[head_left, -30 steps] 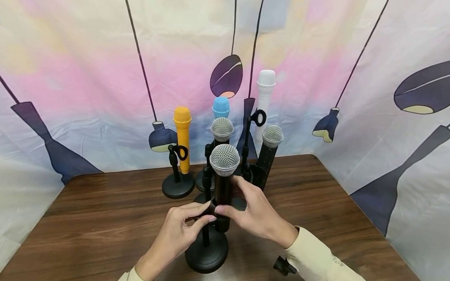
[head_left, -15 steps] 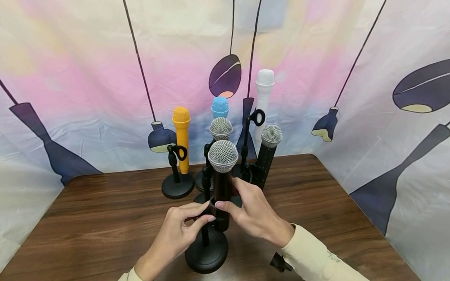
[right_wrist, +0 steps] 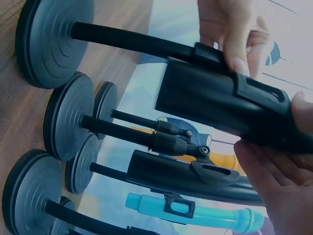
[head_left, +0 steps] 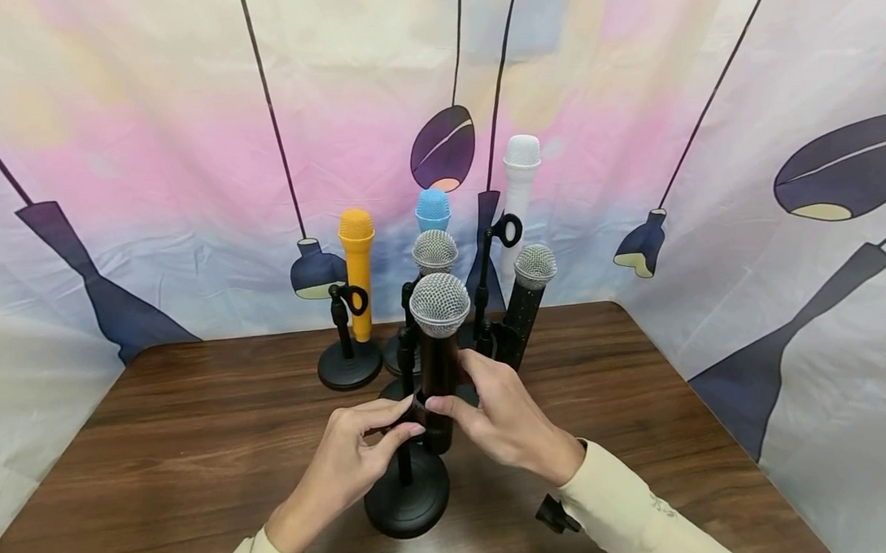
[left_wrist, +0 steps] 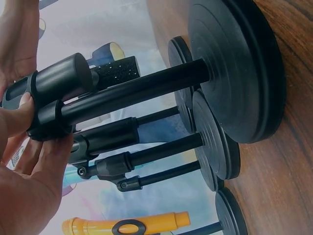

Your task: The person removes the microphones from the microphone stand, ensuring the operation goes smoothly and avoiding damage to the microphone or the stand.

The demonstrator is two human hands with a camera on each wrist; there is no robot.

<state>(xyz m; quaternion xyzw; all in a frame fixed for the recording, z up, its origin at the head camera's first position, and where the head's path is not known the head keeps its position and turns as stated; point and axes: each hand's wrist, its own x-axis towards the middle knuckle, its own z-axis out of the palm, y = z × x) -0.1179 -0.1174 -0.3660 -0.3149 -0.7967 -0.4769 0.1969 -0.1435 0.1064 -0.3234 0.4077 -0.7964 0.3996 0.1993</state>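
Observation:
In the head view, a black microphone with a silver mesh head (head_left: 440,305) stands nearly upright in the clip of the nearest desk stand, whose round black base (head_left: 407,497) rests on the table. My right hand (head_left: 506,413) grips the microphone's body from the right, thumb in front. From the left, my left hand (head_left: 354,450) pinches the stand near its clip. The left wrist view shows those fingers around the collar (left_wrist: 49,120) at the top of the pole. The microphone's lower end (right_wrist: 181,88) passes through the clip beside the pole in the right wrist view.
Behind stand a yellow microphone (head_left: 359,271), a blue microphone (head_left: 433,210), a white microphone (head_left: 520,184), and a speckled black microphone (head_left: 528,302) that leans right. Several black stands crowd the wooden table (head_left: 200,448). A small black object (head_left: 556,514) is by the right sleeve.
The held microphone's mesh head has risen slightly in the head view, with my right hand still around its body. My left hand and the stand's base have stayed put.

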